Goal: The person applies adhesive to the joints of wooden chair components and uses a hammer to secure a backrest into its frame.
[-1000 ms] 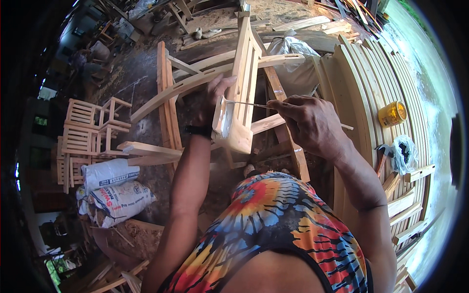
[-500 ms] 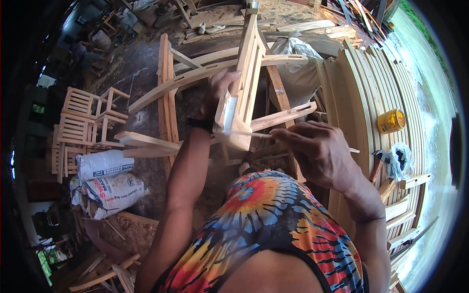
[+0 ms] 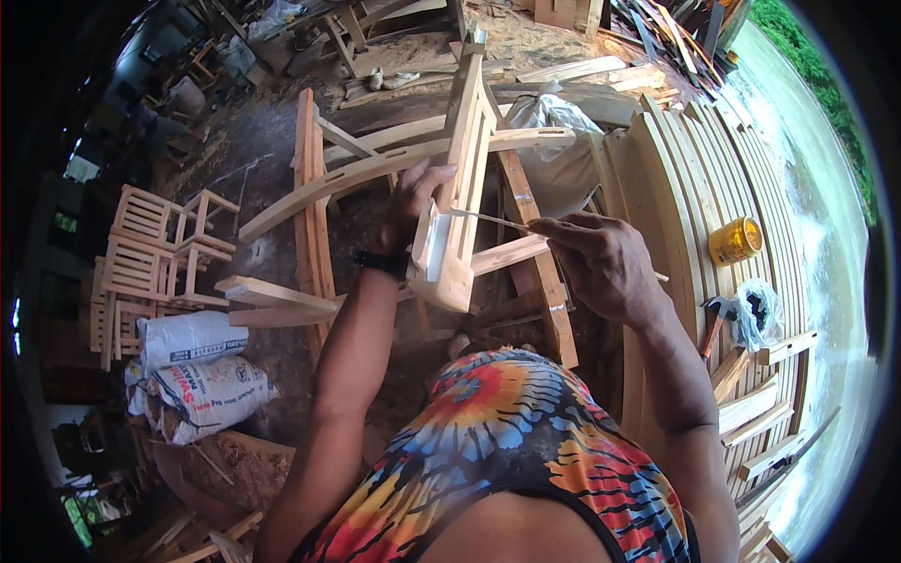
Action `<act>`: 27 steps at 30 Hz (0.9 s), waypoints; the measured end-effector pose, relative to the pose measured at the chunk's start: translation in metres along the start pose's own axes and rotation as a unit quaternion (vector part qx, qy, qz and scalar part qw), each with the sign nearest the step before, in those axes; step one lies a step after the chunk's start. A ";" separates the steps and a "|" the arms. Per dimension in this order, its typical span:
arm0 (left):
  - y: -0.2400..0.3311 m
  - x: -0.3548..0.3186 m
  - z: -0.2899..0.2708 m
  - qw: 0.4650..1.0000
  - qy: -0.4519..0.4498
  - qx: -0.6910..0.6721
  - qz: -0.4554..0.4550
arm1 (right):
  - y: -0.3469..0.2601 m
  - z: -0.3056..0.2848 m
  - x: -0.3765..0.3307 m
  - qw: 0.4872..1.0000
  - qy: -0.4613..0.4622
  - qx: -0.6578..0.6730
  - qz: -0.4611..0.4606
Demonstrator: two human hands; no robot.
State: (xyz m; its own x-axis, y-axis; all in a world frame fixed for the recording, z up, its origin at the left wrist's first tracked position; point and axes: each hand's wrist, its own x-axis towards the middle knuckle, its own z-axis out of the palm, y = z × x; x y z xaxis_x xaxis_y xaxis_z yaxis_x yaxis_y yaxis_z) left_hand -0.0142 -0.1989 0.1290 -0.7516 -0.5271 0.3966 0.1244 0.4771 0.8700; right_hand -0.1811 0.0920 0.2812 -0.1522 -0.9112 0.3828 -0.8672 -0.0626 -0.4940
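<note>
A pale slatted wooden frame (image 3: 466,122) slants up through the middle, its thick lower end towards me. My left hand (image 3: 413,202) is closed around the frame's left side. Below that hand, a whitish strip (image 3: 434,242) lies along the wood; I cannot make out what it is. In a pinch, my right hand (image 3: 601,263) holds a thin stick (image 3: 496,221). Its tip touches or nearly touches the frame beside the upper end of the whitish strip. Under the frame runs a curved wooden rail (image 3: 343,175) with slots.
Long planks (image 3: 704,188) are stacked on the right. On them are a yellow jar (image 3: 735,241), a hammer (image 3: 717,324) and a clear plastic bag (image 3: 758,314). Small slatted wooden pieces (image 3: 141,263) and white sacks (image 3: 211,387) are at left. An upright orange-brown beam (image 3: 308,225) stands left of the frame.
The stick's tip has moved up from the frame's lower end to the upper end of the whitish strip. My right hand has risen slightly, and the whole view has shifted a little.
</note>
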 end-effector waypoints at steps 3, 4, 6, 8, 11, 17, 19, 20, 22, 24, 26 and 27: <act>0.022 0.013 0.006 0.971 0.007 0.169 0.168 | 0.006 -0.006 -0.005 1.000 0.020 -0.001 0.005; 0.042 0.020 0.008 0.933 0.039 0.237 0.267 | 0.008 -0.008 -0.008 1.000 0.025 0.009 0.013; 0.042 0.024 0.005 0.999 -0.010 -0.028 -0.018 | 0.014 -0.006 -0.010 0.999 0.025 0.027 0.023; 0.061 0.027 0.007 0.974 -0.012 -0.144 -0.174 | 0.016 -0.002 -0.015 0.996 0.024 0.067 0.062; 0.038 0.045 0.004 0.972 0.006 -0.123 -0.201 | 0.016 -0.003 -0.021 0.991 0.051 0.100 0.069; -0.009 0.087 -0.003 0.969 0.101 0.218 0.052 | 0.002 -0.011 -0.044 0.973 0.084 0.132 0.169; 0.001 0.099 -0.005 0.975 0.016 0.213 0.070 | -0.001 -0.014 -0.055 0.964 0.096 0.119 0.215; 0.012 0.104 -0.008 0.972 -0.063 0.212 0.082 | -0.003 -0.015 -0.061 0.955 0.102 0.110 0.255; 0.021 0.120 -0.012 0.953 -0.126 0.258 0.100 | -0.003 -0.013 -0.074 0.947 0.125 0.112 0.276; 0.030 0.138 -0.014 0.855 -0.107 0.390 0.325 | -0.002 -0.009 -0.087 0.939 0.145 0.112 0.292; 0.035 0.153 -0.019 0.844 -0.137 0.406 0.321 | -0.004 -0.003 -0.099 0.915 0.175 0.124 0.341; 0.035 0.159 -0.016 0.825 -0.219 0.416 0.313 | -0.008 0.000 -0.105 0.917 0.172 0.123 0.338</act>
State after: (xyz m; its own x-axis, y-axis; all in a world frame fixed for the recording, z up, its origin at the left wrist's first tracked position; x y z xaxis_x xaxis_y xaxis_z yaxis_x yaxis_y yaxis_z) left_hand -0.1189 -0.2770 0.2274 -0.8934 0.2233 0.3898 0.2259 0.9733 -0.0399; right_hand -0.1587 0.1879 0.2451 -0.7931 -0.5954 0.1281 -0.3936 0.3407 -0.8538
